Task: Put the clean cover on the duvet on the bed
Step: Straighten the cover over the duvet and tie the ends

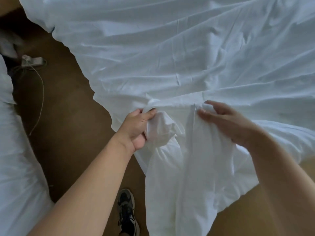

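— Where has the white cover (170,65) got to?

— It's spread wide in front of the person, creased all over, filling the top and right of the room from where I stand. Its near edge spills down toward the brown floor (68,116), and a loose length hangs between the two forearms.

— And the hands?

— Both are on that near edge. The left hand (136,128) has its fingers curled tight round a bunched wad of the cloth, thumb on top, knuckles toward the floor side. The right hand (226,123) is just beside it, a little blurred. Its thumb and fingers are bent in close together with a fold of the cover pinched between them, next to a seam that runs down the hanging part.

— Can you see the duvet itself?

— I can't tell. It's all white cloth, and one layer doesn't stand out from another.

— Anything else about?

— A small blue tag (53,29) shows at the cover's far left edge. A dark trainer (127,212) is planted on the floor under the left forearm. Further off to the left a power strip (32,61) lies on the floor, with a pale cable (40,99) trailing from it. More white bedding (15,159) is heaped along the left side.
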Tool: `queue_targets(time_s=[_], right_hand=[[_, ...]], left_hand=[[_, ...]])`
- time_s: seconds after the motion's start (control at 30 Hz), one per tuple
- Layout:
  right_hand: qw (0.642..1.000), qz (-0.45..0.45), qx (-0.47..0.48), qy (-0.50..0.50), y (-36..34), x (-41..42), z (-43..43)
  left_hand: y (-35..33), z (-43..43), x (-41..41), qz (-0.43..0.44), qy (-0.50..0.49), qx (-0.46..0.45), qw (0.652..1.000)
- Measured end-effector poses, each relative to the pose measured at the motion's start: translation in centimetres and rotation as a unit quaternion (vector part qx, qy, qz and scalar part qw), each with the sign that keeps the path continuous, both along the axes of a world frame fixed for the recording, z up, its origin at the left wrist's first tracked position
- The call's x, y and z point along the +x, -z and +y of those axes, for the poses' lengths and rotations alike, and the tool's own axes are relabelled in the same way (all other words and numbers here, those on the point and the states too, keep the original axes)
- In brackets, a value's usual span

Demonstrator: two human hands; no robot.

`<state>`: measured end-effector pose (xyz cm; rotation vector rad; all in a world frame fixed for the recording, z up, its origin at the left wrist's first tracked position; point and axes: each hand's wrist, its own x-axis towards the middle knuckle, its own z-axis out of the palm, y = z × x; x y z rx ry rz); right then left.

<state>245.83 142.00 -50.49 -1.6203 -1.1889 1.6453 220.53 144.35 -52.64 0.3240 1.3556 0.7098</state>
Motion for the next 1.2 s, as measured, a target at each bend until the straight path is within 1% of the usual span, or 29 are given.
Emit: queue_targets(time_s=[0.13,0.2,0.33,0.4,0.5,0.63,0.7,0.77,0.83,0.9,1.0,1.2], right_hand=[[0.997,0.026,-0.008,-0.078,0.1,-2.3,-2.0],[0.994,0.045,-0.009,-0.094,0.0,-2.9,-2.3],[0.992,0.049,-0.013,-0.114,0.4,-3.3,-2.4],[0.992,0.021,0.007,-0.125,0.7,-3.6,-2.2],[0.988,-0.045,0.053,-0.14,1.0,-4.1,-1.8],[0.987,-0.063,0.084,-0.122,1.5,-4.5,-1.7],[0.986,-0.074,0.091,-0.12,1.7,-4.8,-1.7],[0.985,-0.087,0.088,-0.123,1.9,-5.1,-1.6],[0.984,-0.096,0.083,-0.127,2.2,-5.3,-1.4],[0.982,-0.103,0.083,-0.132,2.5,-5.6,-1.2],[0.979,-0.122,0.104,-0.13,2.6,-6.2,-1.2],[0.974,-0.127,0.154,-0.105,2.8,-7.3,-1.5]], left_hand=[[-0.5,0.1,-0.3,-0.054,0.043,-0.01,0.998],[-0.6,0.0,-0.6,-0.073,0.055,-0.016,0.996],[-0.2,-0.1,-1.4,-0.127,0.048,-0.013,0.991],[0.1,-0.3,-1.8,-0.142,0.053,-0.01,0.988],[0.3,-0.3,-2.2,-0.142,0.076,-0.008,0.987],[0.7,-0.1,-2.8,-0.156,0.105,0.002,0.982],[0.8,-0.2,-2.9,-0.197,0.096,0.006,0.976],[1.0,-0.4,-3.2,-0.249,0.067,0.012,0.966],[1.3,-0.8,-3.5,-0.277,0.036,0.019,0.96],[1.6,-1.2,-3.5,-0.257,0.047,0.036,0.965],[1.6,-1.5,-2.9,-0.186,0.094,0.06,0.976],[1.0,-1.6,-1.9,-0.093,0.111,0.038,0.989]])
